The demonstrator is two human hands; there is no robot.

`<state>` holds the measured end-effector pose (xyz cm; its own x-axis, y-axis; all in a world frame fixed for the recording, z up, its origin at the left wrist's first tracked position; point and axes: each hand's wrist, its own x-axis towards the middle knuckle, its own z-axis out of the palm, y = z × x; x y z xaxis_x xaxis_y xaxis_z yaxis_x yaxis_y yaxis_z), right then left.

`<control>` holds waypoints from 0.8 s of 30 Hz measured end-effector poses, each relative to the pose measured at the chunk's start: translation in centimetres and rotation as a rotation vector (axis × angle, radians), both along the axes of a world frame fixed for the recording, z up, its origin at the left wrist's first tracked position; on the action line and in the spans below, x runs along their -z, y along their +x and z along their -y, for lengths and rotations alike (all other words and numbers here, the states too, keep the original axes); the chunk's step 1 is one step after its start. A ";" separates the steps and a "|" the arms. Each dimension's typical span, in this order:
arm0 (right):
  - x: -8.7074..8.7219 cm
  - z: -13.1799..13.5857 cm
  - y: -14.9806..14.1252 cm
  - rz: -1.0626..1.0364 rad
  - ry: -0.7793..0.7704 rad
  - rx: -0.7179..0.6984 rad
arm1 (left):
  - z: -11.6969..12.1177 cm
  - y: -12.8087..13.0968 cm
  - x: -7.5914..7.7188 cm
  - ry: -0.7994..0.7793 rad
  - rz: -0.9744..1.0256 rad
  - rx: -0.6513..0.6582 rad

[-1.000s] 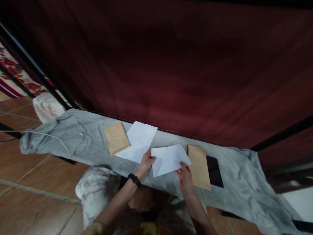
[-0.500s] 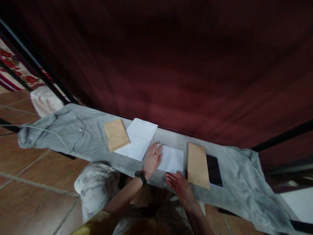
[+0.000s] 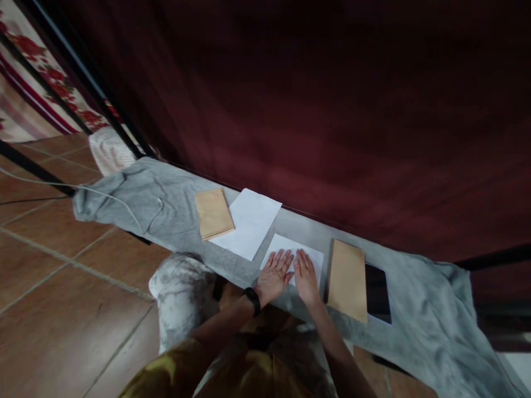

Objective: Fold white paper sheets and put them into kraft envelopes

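A folded white sheet of paper lies on the grey cloth in front of me. My left hand, with a black band on its wrist, rests flat on the paper's left part, fingers spread. Beside it my right hand lies on the paper's right part, fingers stretched out and close together. Neither hand grips anything. Left of them are flat white sheets, partly under a stack of brown envelopes. To the right lies a larger brown paper piece, perhaps an envelope.
A dark-screened phone or tablet lies against the right brown piece. The grey cloth covers a long narrow surface, with a white cable at its left. A dark red curtain hangs behind it.
My right hand has moved up from the paper's near edge onto its surface beside my left hand. My left hand has spread its fingers on the paper. The view has shifted.
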<state>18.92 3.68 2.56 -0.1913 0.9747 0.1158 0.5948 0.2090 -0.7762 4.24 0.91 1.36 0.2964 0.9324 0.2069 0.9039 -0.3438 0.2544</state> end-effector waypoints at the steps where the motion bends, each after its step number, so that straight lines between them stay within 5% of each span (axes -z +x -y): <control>1: 0.5 -0.4 0.0 0.139 0.064 -0.041 | 0.1 0.0 0.1 -0.004 -0.001 0.006; 6: 2.2 -2.4 0.8 0.511 0.213 -0.084 | 0.3 0.0 -0.2 -0.021 0.027 0.055; 14: 1.9 -5.5 1.3 0.590 0.204 -0.013 | 0.4 -0.1 -0.7 -0.006 0.017 0.085; 24: 2.2 1.5 1.7 0.634 0.335 -0.116 | 0.5 0.1 -0.9 -0.037 -0.040 0.098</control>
<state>20.66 2.17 0.32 -0.4205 0.8758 0.2369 0.8688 0.4640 -0.1731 4.36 0.46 2.28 0.3937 0.9053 0.1593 0.8760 -0.4220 0.2334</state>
